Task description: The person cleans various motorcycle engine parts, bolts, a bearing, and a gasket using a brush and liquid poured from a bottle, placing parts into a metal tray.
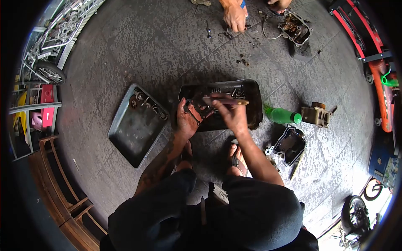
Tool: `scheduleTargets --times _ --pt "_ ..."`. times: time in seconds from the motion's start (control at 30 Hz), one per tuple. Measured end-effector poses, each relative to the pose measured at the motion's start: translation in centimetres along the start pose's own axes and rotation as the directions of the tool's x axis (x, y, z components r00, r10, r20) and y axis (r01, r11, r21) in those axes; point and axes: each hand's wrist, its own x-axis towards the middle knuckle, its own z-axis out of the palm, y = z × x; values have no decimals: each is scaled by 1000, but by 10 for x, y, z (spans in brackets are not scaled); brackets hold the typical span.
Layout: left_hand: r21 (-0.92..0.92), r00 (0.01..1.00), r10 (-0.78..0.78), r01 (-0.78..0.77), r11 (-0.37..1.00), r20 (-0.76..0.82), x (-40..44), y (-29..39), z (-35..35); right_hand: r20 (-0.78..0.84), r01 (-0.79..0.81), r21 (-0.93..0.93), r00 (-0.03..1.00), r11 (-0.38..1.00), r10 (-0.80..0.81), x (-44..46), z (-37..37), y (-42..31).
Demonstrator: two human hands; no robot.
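Note:
My left hand (pixel 186 122) is closed around a dark, greasy metal engine part (pixel 199 111), holding it over a black tray (pixel 258 100). My right hand (pixel 233 118) grips a paintbrush (pixel 234 101) by its handle, with the brush's front end pointing left, close to the engine part. Small metal parts (pixel 234 92) lie in the black tray, which is wet and dark inside. To the left, a grey tray (pixel 136 134) holds several bolts and small parts (pixel 144 100) at its far end. The brush's bristles are too blurred to make out.
A green bottle (pixel 282 116) lies right of the black tray, near a metal engine block (pixel 316 116) and an open engine cover (pixel 289 146). Across the floor, another person's hand (pixel 234 17) touches small parts near an oily engine casing (pixel 295 28). A wooden frame (pixel 54 192) stands at left.

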Motion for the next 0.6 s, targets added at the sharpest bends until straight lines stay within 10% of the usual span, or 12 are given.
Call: scheduleTargets --times 0.2,0.33,0.47,0.6 --pt "-38 999 11 -13 999 -45 1 4 7 163 -135 -462 959 877 233 -14 -17 3" --pt "12 999 4 -5 1000 40 -3 1 6 124 18 -91 992 996 -6 -8 -13 -10" --pt "-5 998 55 -55 998 -14 -3 1 9 265 35 -572 954 819 143 -12 -21 7" --pt "-59 999 34 -32 998 33 5 -3 -10 161 -66 -252 981 966 109 -14 -20 -17"
